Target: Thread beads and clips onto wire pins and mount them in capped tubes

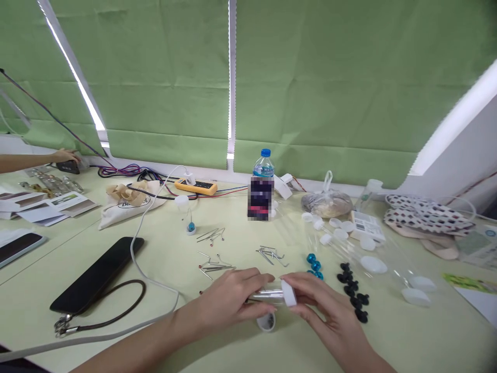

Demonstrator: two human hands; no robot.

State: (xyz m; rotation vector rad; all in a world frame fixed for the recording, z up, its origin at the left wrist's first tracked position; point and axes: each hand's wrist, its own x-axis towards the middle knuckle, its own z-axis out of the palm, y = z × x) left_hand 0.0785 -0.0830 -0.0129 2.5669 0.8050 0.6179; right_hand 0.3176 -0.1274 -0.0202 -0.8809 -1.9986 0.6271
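Note:
My left hand [233,300] is closed round a clear plastic tube [269,295] held level above the table. A white cap [288,293] sits at the tube's right end, pinched between the thumb and fingers of my right hand [324,311]. Thin metal shows inside the tube; its shape is hard to make out. Under the tube stands a small white cup [266,322] with something dark in it. Beyond my hands lie bent metal rods [269,254] and more thin rods with small red ends [213,267]. Blue shiny balls [315,265] and black knob-like parts [351,287] lie to the right.
Clear tubes and white caps [373,264] spread across the right side. A water bottle [264,168] stands at the back, near an orange power strip [196,186]. A black phone [97,274] and white cable [135,243] lie left. Another person's hand [64,155] reaches in far left.

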